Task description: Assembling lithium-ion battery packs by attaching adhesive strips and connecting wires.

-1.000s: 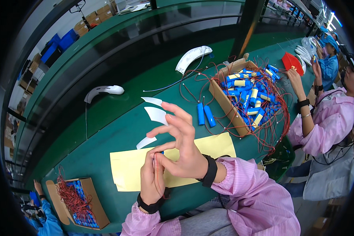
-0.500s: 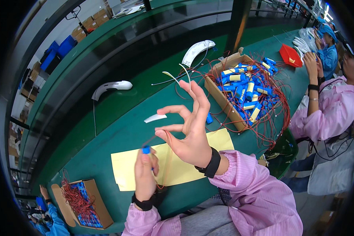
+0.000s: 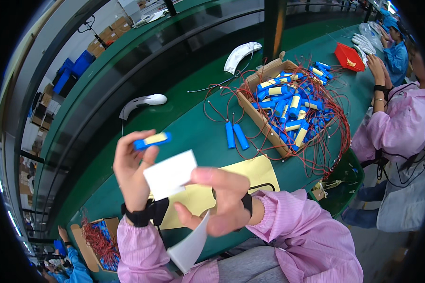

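Observation:
My left hand (image 3: pixel 130 165) is raised and pinches a blue cylindrical battery cell (image 3: pixel 139 144) with a pale yellow strip on its side. Close to it, my right hand (image 3: pixel 222 200) has its fingers curved and apart. A white rectangular label (image 3: pixel 169 174) rests against the index fingertip, and a second white label (image 3: pixel 191 247) hangs from the lower fingers. Both look stuck to the fingers. Underneath lies a yellow sheet (image 3: pixel 259 174), partly hidden by my hands. Two blue cells (image 3: pixel 230 135) with red wires lie side by side on the green tabletop.
An open cardboard box (image 3: pixel 264 123) heaped with wired blue cells stands at right, its red wires spilling out. Another box (image 3: pixel 109 226) of cells is at lower left. White curved housings (image 3: pixel 146 100) lie beyond. A red tray (image 3: pixel 348 56) and a co-worker in pink (image 3: pixel 387 115) are farther right.
My left hand has risen leftward, with the cell now lying sideways in it. My right hand has come down and turned, bringing the labels' white faces into view. The two cells behind it now show.

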`<state>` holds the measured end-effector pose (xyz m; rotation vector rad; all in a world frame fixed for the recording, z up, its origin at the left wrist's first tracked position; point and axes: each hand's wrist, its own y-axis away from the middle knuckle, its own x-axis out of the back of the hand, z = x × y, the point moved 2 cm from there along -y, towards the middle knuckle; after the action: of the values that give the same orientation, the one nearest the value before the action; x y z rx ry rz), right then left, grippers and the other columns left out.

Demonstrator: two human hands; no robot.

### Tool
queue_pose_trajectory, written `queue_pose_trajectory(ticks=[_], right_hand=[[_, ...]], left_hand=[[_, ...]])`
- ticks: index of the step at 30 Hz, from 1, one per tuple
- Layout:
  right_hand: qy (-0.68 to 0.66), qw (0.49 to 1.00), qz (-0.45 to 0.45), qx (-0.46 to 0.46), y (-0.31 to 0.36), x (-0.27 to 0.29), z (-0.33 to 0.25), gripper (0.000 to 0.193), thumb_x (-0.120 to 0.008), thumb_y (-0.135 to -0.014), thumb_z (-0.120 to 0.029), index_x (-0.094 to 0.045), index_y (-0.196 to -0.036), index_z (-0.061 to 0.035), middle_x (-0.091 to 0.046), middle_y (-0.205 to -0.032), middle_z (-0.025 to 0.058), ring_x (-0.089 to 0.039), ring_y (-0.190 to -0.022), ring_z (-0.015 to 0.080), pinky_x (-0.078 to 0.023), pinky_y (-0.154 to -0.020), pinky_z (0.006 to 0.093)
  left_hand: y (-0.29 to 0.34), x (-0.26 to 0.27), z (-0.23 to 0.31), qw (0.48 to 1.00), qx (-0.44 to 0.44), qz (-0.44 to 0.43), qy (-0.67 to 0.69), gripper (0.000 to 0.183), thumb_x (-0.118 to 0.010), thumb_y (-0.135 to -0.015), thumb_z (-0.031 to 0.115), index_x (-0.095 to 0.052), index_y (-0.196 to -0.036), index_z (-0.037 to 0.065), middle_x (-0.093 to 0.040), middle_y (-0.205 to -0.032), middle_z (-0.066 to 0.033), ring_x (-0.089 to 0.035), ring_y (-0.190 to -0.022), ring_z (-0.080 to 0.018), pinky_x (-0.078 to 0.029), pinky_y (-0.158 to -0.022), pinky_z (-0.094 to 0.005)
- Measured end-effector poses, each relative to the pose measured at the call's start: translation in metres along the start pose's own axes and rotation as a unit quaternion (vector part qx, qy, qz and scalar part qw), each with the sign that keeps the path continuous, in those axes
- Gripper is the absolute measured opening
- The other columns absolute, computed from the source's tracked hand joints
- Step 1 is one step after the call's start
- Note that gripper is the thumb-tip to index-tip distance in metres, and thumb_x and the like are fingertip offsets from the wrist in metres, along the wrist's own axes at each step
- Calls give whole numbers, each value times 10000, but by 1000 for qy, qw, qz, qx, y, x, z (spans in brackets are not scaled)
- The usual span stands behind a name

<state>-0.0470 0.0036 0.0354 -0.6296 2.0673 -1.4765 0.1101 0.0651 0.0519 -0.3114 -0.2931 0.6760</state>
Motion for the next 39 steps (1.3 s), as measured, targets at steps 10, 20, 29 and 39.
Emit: queue_pose_trajectory(ticks=[10,20,29,39], right_hand=[[-12,998,49,-26,-3,-10,-9,565,-685,-674,83,-590,-1128,-238,-438,-1274,193,-636,-944,318,-570,-765,354],[-19,996,69,-53,-4,-13,-4,565,-702,-684,78,-534,-1178,-138,-395,-1281,230,-624,-953,317,-573,-749,349],[-9,995,74,-70,-2,-8,4,634,-637,-646,112,-518,-1207,-157,-375,-1286,225,-639,-904,311,-564,-745,348],[52,995,-3,-87,-4,-9,-1,561,-624,-620,76,-506,-1130,-129,-382,-1270,208,-652,-843,286,-544,-705,338]], left_hand=[[-67,-105,-6,974,-1,-212,74,210,-676,-816,-10,-519,-946,44,-629,-1154,-147,-589,-1056,-163,-491,-867,-279],[-80,-155,-31,967,12,-255,19,301,-591,-868,-8,-539,-1163,20,-580,-1170,-83,-548,-1113,-193,-436,-979,-348],[-50,-88,-40,952,86,-173,-239,195,-584,-814,95,-620,-995,32,-650,-916,-62,-586,-795,-173,-477,-721,-308],[-22,-130,-73,862,137,-254,-417,378,-727,-760,397,-695,-861,33,-680,-801,-141,-656,-763,-298,-506,-679,-388]])
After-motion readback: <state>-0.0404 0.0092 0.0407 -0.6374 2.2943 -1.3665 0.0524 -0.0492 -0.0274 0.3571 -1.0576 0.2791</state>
